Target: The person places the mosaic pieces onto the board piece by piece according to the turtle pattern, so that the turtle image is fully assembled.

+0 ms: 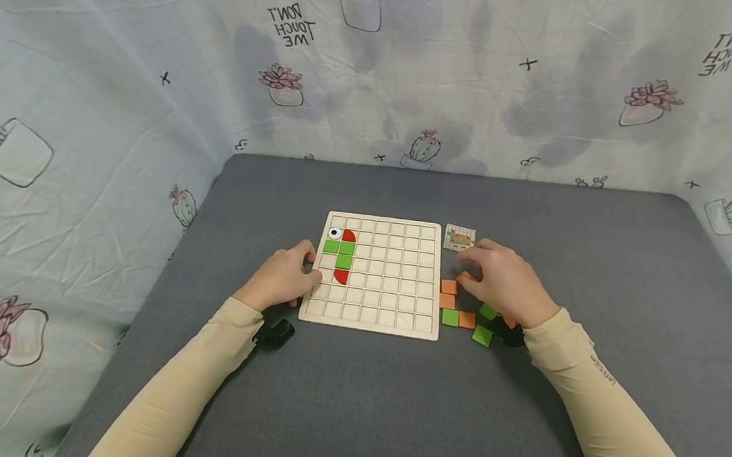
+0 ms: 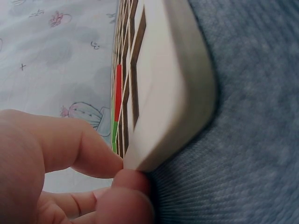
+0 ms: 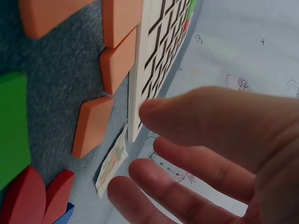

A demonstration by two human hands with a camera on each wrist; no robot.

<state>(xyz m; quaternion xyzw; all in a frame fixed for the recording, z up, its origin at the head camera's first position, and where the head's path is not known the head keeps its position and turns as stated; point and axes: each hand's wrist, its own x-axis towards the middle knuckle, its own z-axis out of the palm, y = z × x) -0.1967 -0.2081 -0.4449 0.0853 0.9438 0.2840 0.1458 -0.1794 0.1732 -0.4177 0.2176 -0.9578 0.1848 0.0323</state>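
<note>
My left hand (image 1: 281,276) is at the left edge of a pale wooden grid board (image 1: 394,277). Up close in the left wrist view, its thumb and forefinger pinch the edge of the board by the corner. On the grid's upper left sit a white eye tile (image 1: 335,233), several green tiles (image 1: 344,262) and two rounded red tiles (image 1: 341,277). To the board's right, my right hand (image 1: 506,282) hovers with parted fingers and nothing between them. Loose orange tiles (image 3: 93,126) lie below it, and a small picture card (image 1: 460,238) is just beyond its fingertips.
Loose green tiles (image 1: 482,335) lie near the board's lower right corner. Under the right hand are red tiles (image 3: 25,200) and a blue tile (image 3: 65,214), hidden from the head view. A grey cloth (image 1: 352,399) covers the table, with a printed curtain (image 1: 481,80) behind.
</note>
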